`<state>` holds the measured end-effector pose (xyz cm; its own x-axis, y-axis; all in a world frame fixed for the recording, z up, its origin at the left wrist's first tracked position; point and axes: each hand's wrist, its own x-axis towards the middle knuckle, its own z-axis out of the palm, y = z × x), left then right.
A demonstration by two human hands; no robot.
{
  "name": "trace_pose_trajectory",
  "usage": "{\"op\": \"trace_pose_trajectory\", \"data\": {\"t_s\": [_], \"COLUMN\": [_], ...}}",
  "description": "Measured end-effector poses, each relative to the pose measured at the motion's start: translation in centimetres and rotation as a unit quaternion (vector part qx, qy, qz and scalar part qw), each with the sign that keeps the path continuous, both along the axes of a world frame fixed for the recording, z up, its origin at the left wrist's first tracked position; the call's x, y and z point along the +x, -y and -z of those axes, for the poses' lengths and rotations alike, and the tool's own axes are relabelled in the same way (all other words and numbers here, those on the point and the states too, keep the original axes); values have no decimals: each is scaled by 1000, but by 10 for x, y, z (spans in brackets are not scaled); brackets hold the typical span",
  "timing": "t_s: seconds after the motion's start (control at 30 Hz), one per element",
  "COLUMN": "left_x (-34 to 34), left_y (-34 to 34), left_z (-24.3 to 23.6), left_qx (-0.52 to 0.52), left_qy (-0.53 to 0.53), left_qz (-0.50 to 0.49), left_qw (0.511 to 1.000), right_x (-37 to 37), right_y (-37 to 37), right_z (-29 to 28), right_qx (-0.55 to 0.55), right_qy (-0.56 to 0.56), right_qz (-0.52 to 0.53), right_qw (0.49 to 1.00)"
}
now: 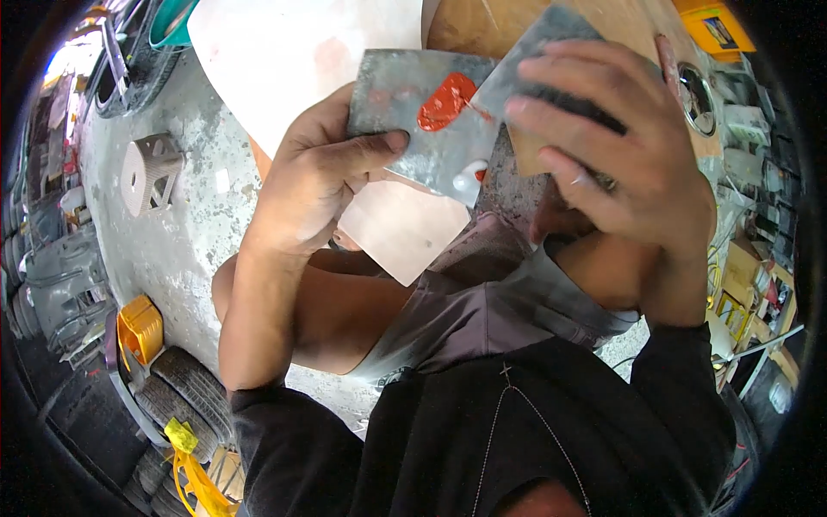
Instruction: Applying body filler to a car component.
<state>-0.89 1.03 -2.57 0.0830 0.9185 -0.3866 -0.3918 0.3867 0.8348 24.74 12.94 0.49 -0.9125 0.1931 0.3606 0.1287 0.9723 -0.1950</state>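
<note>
My left hand (306, 177) grips a grey square metal plate (392, 95) by its left edge, thumb on top. A red paste blob (444, 102) lies near the plate's upper middle, and a small white dab with red beside it (469, 175) near the lower right corner. My right hand (616, 138), slightly blurred, holds a second grey metal plate (538, 43), tilted, its lower left corner at the red paste. Below the plates a pale square sheet (405, 233) sits over my legs.
A white sheet (267, 52) and brown board (465, 21) lie beyond the plates. Left on the grey floor are a perforated stool (152, 177), a yellow container (138, 332) and tyres (194, 388). A green basin (168, 21) is top left; assorted items (741, 284) crowd the right.
</note>
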Motion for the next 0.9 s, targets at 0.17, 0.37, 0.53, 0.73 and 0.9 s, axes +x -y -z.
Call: {"op": "trace_pose_trajectory", "data": {"t_s": [0.17,0.37,0.53,0.73,0.9], "left_x": [-1,15,13,7,8], "left_y": [-1,-4,-7,-12,-9], "left_z": [3,3,5,-18,-8], "left_qx": [26,100,157,185,221], "left_qy": [47,222,292,62,-284], "left_qz": [-71,-110,-133,-216,-213], "left_qw": [996,964,934,957,909], "right_x": [-3,-18,-46,-42,-32], "right_y": [-1,23,35,18,9], "right_z": [-10,22,41,44,12], "right_qx": [23,-182,-230,-231,-142], "right_qy": [-53,-233,-309,-236,-175], "right_qz": [50,-1,57,138,122], "right_qw": [997,955,921,934,967]}}
